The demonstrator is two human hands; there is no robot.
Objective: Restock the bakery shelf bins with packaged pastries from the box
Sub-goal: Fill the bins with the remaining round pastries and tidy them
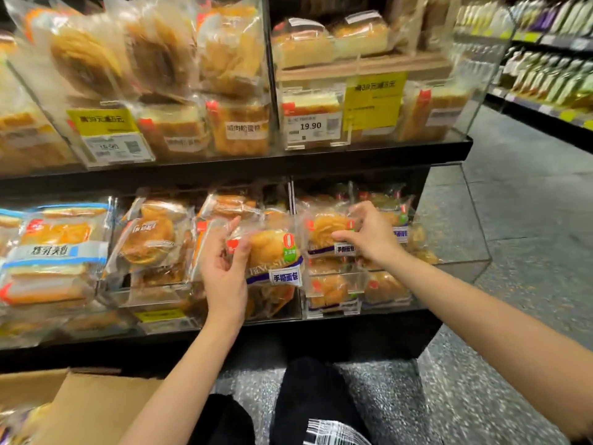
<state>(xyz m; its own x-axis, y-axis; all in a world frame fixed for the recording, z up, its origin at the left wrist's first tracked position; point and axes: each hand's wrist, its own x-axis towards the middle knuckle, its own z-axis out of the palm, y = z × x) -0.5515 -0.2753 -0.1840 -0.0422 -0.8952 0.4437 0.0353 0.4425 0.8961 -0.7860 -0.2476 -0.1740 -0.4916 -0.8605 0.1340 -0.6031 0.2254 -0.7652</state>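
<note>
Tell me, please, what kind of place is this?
Most likely a supermarket bakery aisle. Clear bins hold packaged pastries, a price tag reads 19.90, and more stocked shelves line the aisle at right.

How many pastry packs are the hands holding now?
2. The left hand holds one pastry pack; the right hand pinches another pack at the right bin.
</note>
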